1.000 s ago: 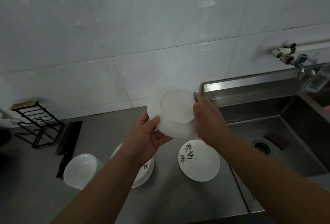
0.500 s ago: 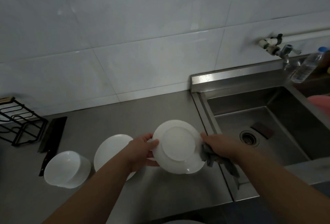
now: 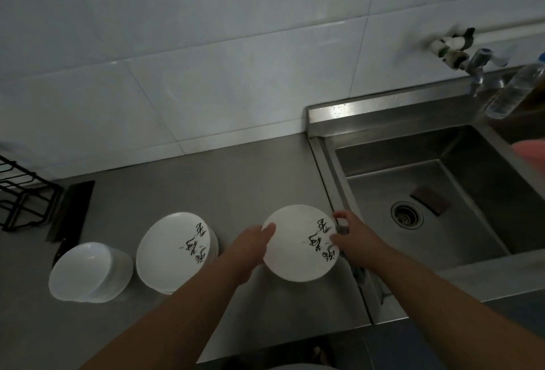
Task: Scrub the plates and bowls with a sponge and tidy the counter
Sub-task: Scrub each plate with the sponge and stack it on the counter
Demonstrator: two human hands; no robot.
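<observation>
Under a tiled wall (image 3: 206, 74), the steel counter (image 3: 206, 186) runs to the sink (image 3: 460, 231) on the right. On the counter stand a stack of plates (image 3: 168, 254) and, left of it, nested bowls (image 3: 85, 272). One plate (image 3: 295, 245) lies face up, low over the counter, just beside the sink edge. The left hand (image 3: 247, 248) grips its left rim, thumb on top. The right hand (image 3: 356, 242) pinches the sponge (image 3: 358, 273) against its right rim. The stack lies leftward, nearer the left hand.
</observation>
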